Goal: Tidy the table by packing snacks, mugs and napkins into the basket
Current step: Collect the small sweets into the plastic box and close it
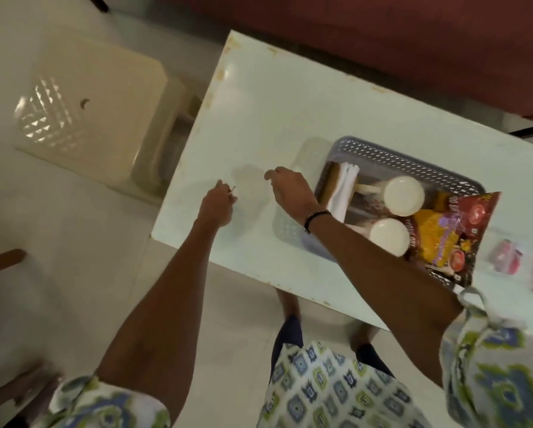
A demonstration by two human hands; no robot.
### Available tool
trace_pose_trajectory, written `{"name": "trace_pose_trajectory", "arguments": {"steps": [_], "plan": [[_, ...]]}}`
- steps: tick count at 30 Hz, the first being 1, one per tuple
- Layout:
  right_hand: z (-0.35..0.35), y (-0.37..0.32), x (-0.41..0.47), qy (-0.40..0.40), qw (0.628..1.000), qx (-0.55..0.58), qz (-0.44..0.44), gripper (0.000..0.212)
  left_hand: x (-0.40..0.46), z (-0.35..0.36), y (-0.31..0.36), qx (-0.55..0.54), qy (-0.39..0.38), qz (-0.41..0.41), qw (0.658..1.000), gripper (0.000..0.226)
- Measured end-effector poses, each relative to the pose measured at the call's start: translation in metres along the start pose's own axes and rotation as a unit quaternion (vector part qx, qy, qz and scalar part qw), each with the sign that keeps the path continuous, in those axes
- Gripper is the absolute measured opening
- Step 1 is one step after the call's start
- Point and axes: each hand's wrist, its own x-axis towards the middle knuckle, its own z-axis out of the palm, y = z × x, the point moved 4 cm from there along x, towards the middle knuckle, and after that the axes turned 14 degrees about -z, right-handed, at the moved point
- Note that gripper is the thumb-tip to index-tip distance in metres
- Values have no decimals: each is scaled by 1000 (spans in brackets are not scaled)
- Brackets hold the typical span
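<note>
From the head camera, looking straight down: the lilac perforated plastic basket (392, 168) sits on the pale glossy table (259, 103), and it is packed tight. Two white ceramic mugs (403, 195) stand mouth-down side by side, likely so they stay steady and nothing drops inside, while the folded white paper napkins (342, 193) are tucked on edge against the basket's near-left wall beside something brown, where they take little room. The red and yellow foil snack packet (453, 239) fills the other end and pokes over the rim; its lettering is there but too blurred and skewed to read, and I can't name a brand. Out on the bare tabletop, the left hand (217, 205) hovers with fingers curled together, seeming to pinch something tiny and dark, though what it is I cannot tell. The right hand (290, 188), with a dark beaded bracelet (316, 218) at the wrist, hangs fingers-down and loosely together over the table just beside the basket, empty as far as I can see. Two pink wrapped items (506, 261) lie well apart from the basket at the right edge, too blurred to identify.
</note>
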Motion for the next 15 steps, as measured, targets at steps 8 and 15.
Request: {"name": "trace_pose_trajectory", "arguments": {"steps": [8, 15], "plan": [[-108, 47, -106, 239, 964, 71, 89, 19, -100, 32, 146, -247, -4, 63, 967, 25], [-161, 145, -263, 324, 916, 75, 224, 13, -203, 127, 299, -268, -105, 143, 947, 25]]}}
